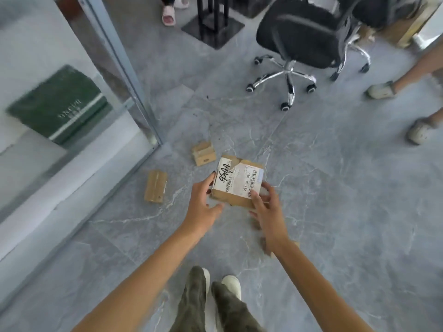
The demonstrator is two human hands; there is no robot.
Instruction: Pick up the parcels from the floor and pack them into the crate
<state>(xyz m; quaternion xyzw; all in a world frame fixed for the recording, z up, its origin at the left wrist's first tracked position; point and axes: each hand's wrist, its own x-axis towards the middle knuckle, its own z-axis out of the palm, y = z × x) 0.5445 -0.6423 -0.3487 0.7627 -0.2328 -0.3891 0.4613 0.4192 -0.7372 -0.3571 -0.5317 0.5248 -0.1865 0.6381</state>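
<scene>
You held the labelled parcel (237, 182) above the grey floor (335, 188), your left hand (202, 203) and right hand (267, 207) clasping opposite sides with fingers half-curled, two smaller parcels (155, 186) lying near the glass partition (124, 75).

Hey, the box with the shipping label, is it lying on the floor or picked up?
Picked up, it seems: the labelled parcel sits between the left hand and right hand, label facing up.
</scene>
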